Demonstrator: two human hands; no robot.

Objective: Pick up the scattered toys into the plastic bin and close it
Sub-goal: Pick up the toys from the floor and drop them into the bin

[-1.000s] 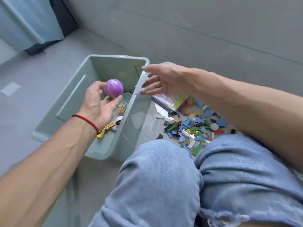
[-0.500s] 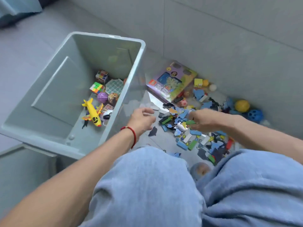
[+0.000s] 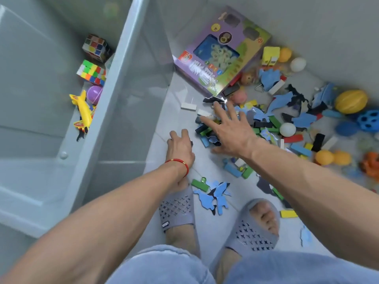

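Right hand (image 3: 229,130) spread flat over the toy blocks (image 3: 207,130); left hand (image 3: 180,146), beside it, curled on the floor (grasp unclear). Bin (image 3: 114,83) to their left.

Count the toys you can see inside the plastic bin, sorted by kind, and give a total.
Puzzle cubes: 2
Purple ball: 1
Yellow toy plane: 1
Total: 4 visible; the bin rim may hide more.

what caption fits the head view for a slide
Both hands reach into scattered toys on the floor: right hand spread over the blocks, left hand curled beside the plastic bin.
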